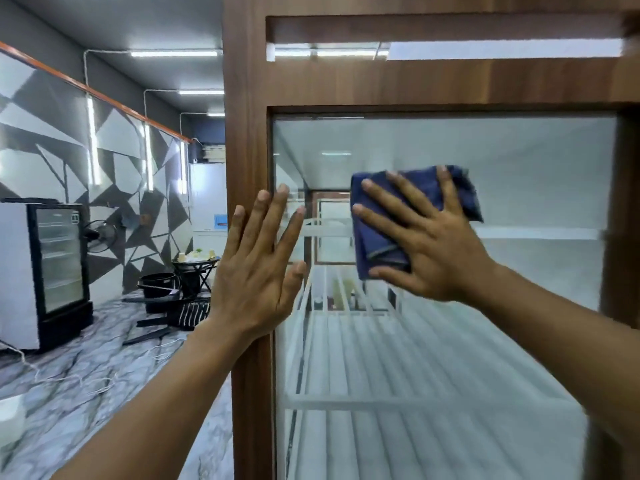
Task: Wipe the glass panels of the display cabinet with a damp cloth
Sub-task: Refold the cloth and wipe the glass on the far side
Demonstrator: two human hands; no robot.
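The display cabinet has a brown wooden frame (pixel 246 133) and a large glass panel (pixel 450 341) that fills the right of the head view. My right hand (pixel 426 244) lies flat with spread fingers on a folded blue cloth (pixel 377 244), pressing it against the upper middle of the glass. My left hand (pixel 256 268) is flat with straight fingers against the frame's left post, its fingertips reaching onto the glass edge. White slatted shelves show behind the panel.
Left of the cabinet is an open room with a marble-patterned floor (pixel 69 375). A black glass-door fridge (pixel 59 265) stands at the left wall. A small folding table (pixel 195 268), black buckets (pixel 157 284) and a fan (pixel 100 235) are farther back.
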